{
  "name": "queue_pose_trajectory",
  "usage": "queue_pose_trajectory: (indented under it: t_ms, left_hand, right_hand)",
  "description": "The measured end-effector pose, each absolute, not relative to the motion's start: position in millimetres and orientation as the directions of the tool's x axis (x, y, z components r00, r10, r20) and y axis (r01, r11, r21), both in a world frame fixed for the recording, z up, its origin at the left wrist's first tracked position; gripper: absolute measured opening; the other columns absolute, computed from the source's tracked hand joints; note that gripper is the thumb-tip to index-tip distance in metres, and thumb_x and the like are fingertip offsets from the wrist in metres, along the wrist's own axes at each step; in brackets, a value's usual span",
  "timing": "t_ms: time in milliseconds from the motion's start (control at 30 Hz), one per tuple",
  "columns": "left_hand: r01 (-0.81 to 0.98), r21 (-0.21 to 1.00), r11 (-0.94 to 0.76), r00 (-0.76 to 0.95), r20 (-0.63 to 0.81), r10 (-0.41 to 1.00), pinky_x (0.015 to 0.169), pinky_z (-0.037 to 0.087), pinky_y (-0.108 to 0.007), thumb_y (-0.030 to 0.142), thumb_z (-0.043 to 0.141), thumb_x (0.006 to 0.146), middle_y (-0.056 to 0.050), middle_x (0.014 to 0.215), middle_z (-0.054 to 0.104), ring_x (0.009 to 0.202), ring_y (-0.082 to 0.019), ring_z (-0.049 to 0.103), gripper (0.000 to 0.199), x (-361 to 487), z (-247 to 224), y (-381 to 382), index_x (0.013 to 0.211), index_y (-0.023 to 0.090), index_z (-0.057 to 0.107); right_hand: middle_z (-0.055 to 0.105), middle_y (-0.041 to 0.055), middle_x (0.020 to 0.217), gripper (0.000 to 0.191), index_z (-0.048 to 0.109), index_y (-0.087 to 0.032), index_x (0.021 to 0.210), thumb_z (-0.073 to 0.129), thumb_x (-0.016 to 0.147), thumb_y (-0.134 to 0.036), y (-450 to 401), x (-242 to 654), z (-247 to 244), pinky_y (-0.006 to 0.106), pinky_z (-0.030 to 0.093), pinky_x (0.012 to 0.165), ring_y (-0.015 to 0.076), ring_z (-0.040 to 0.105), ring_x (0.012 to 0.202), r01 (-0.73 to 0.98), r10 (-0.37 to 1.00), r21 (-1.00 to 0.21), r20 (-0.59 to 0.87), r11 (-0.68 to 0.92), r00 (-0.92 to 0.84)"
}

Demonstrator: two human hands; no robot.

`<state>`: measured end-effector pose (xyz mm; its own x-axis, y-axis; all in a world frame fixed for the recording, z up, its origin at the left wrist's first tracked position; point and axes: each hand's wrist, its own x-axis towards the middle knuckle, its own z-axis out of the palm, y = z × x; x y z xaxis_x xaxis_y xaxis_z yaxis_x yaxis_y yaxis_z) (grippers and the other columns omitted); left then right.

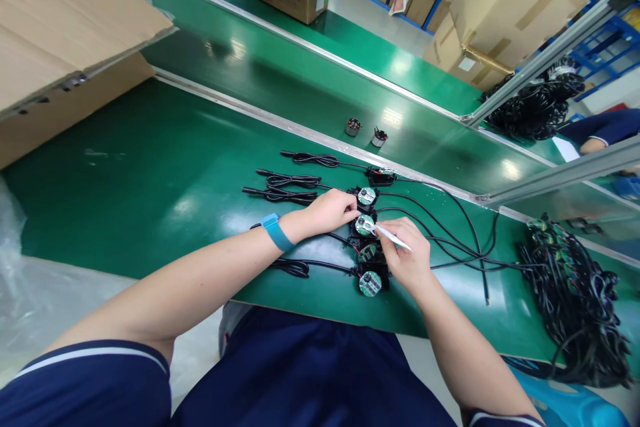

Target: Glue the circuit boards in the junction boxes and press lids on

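Note:
Several round green circuit boards sit in a column over small black housings with cables. My right hand point(407, 253) grips a slim white pen-like tool point(394, 238), its tip at the edge of one round circuit board point(365, 224). On that board's left side, my left hand point(333, 211) has its fingers pinched together against the board or its housing; what lies between them is hidden. Just beyond is another round circuit board point(367, 196). Nearer me are a partly covered board point(367, 253) and a fully visible one point(371, 283). A black housing point(381, 177) lies at the far end.
Coiled black cables point(293, 181) lie to the left, and loose cables run right to a large cable bundle point(575, 307). Two small wound metal cores point(353, 127) stand behind the metal rail. A big cardboard box point(70, 33) occupies the left; a person's sleeve point(607, 128) shows far right.

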<state>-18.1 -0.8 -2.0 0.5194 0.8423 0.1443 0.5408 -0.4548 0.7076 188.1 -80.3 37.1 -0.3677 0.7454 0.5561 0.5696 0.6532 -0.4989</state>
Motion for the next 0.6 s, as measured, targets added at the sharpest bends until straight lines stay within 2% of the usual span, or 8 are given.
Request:
queue_pose_trajectory:
  t_ms: [133, 267, 333, 467, 600]
  left_hand:
    - [0.525, 0.718, -0.456, 0.523, 0.151, 0.839, 0.061, 0.041, -0.023, 0.021, 0.064, 0.086, -0.001, 0.07, 0.07, 0.063, -0.013, 0.06, 0.014, -18, -4, 0, 0.073, 0.016, 0.068]
    - [0.556, 0.685, -0.471, 0.529, 0.145, 0.836, 0.063, 0.042, -0.025, 0.024, 0.062, 0.088, -0.002, 0.074, 0.07, 0.066, -0.015, 0.061, 0.014, -18, -5, 0, 0.077, 0.017, 0.068]
    - [0.604, 0.613, -0.509, 0.524, 0.175, 0.833, 0.069, 0.045, -0.028, 0.027, 0.061, 0.09, -0.005, 0.083, 0.071, 0.075, -0.018, 0.063, 0.013, -20, -1, -6, 0.087, 0.016, 0.069]
    - [0.705, 0.409, -0.58, 0.471, 0.341, 0.813, 0.087, 0.045, -0.04, 0.032, 0.056, 0.095, -0.013, 0.106, 0.07, 0.1, -0.027, 0.061, 0.023, -31, 14, -44, 0.105, 0.014, 0.066]
    - [0.609, 0.402, -0.684, 0.576, 0.37, 0.729, 0.09, 0.045, -0.04, 0.031, 0.052, 0.098, -0.01, 0.104, 0.071, 0.101, -0.025, 0.061, 0.023, -38, 15, -85, 0.109, 0.017, 0.066]
  right_hand:
    - [0.075, 0.0057, 0.095, 0.021, 0.07, -0.024, 0.101, 0.062, 0.089, -0.009, -85, 192, 39, 0.041, 0.057, 0.077, 0.0202, 0.069, 0.083, 0.596, 0.756, -0.499, 0.572, 0.629, -0.318]
    - [0.075, 0.005, 0.094, 0.019, 0.071, -0.024, 0.099, 0.065, 0.088, -0.01, -100, 195, 44, 0.042, 0.058, 0.078, 0.0211, 0.071, 0.085, 0.565, 0.77, -0.578, 0.613, 0.59, -0.177]
    - [0.076, 0.0048, 0.094, 0.019, 0.071, -0.025, 0.098, 0.066, 0.087, -0.01, -112, 198, 45, 0.042, 0.059, 0.078, 0.0217, 0.071, 0.086, 0.545, 0.764, -0.61, 0.638, 0.575, -0.092]
    - [0.076, 0.0062, 0.096, 0.019, 0.071, -0.024, 0.099, 0.067, 0.087, -0.01, -141, 203, 36, 0.043, 0.061, 0.077, 0.023, 0.073, 0.088, 0.539, 0.775, -0.663, 0.632, 0.52, 0.03]
    - [0.076, 0.0076, 0.096, 0.021, 0.07, -0.024, 0.101, 0.066, 0.087, -0.01, -154, 201, 18, 0.043, 0.062, 0.076, 0.0233, 0.073, 0.087, 0.532, 0.753, -0.642, 0.658, 0.552, 0.015]
